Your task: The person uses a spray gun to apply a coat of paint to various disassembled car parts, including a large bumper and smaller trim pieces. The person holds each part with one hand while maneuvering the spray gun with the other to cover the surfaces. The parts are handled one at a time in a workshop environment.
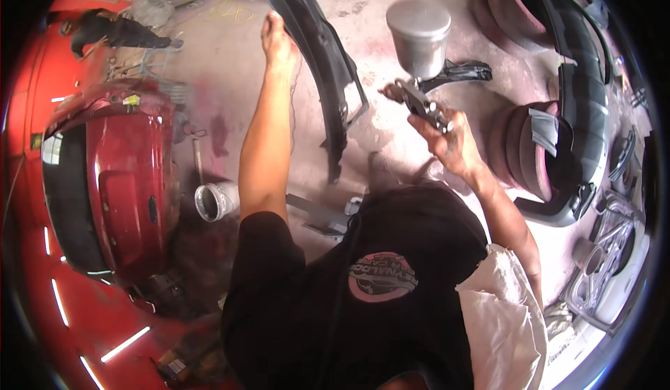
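My left hand (278,41) is stretched far forward, closed at the edge of a long, curved black car bumper piece (317,55). Some of its fingers are hidden by that piece, which runs from the top of the view down toward my body. In my right hand (450,142) is a spray gun (422,105), gripped by its handle, with a round grey metal cup (419,37) attached. The gun's front end points left toward the black piece, a short gap away from it. Whether the trigger is pressed cannot be made out.
At left stands a red car tailgate (129,187), with a white bucket (216,201) beside it. Another person (112,30) in dark clothing is at far left. Tyres (520,145) support a dark bumper (583,104) at right. A pale cloth (502,313) hangs by my right arm.
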Demonstrator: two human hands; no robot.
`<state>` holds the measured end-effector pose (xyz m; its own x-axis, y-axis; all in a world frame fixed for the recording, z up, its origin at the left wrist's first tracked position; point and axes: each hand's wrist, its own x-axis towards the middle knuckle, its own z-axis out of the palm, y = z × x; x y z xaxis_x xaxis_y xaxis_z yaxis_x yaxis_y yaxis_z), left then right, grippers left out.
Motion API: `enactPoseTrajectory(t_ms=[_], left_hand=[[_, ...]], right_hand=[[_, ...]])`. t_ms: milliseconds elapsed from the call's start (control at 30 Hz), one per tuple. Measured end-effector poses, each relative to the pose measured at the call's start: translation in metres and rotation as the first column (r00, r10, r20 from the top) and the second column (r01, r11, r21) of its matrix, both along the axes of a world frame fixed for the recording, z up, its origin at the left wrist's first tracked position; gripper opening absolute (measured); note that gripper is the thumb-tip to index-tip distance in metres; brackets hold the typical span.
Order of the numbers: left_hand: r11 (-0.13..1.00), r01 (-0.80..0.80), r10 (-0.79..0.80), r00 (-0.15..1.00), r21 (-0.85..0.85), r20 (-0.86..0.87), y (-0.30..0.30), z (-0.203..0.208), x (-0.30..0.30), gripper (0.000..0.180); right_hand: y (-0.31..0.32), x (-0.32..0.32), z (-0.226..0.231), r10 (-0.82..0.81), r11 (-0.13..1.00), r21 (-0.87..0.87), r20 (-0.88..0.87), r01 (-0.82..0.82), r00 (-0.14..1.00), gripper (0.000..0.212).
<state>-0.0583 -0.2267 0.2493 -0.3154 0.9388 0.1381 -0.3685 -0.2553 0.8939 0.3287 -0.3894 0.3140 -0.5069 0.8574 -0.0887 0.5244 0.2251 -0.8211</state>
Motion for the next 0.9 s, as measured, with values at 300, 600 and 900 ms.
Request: enactPoseTrajectory(t_ms=[300, 600, 900], left_hand=[[0.900, -0.380, 0.362, 0.924, 0.212, 0.121, 0.027, 0.051, 0.007, 0.039], [0.749, -0.635, 0.572, 0.764, 0.190, 0.300, 0.023, 0.092, -0.027, 0.050], [0.702, -0.650, 0.559, 0.756, 0.291, 0.340, 0.004, 0.094, -0.040, 0.041]], right_hand=[[-0.004, -0.004, -0.016, 0.008, 0.998, -0.057, 0.098, -0.002, 0.995, 0.032], [-0.024, 0.025, -0.061, -0.269, 0.955, -0.135, -0.028, 0.263, 0.963, 0.026], [0.011, 0.002, 0.008, -0.131, 0.972, -0.189, 0.051, 0.138, 0.990, 0.037]])
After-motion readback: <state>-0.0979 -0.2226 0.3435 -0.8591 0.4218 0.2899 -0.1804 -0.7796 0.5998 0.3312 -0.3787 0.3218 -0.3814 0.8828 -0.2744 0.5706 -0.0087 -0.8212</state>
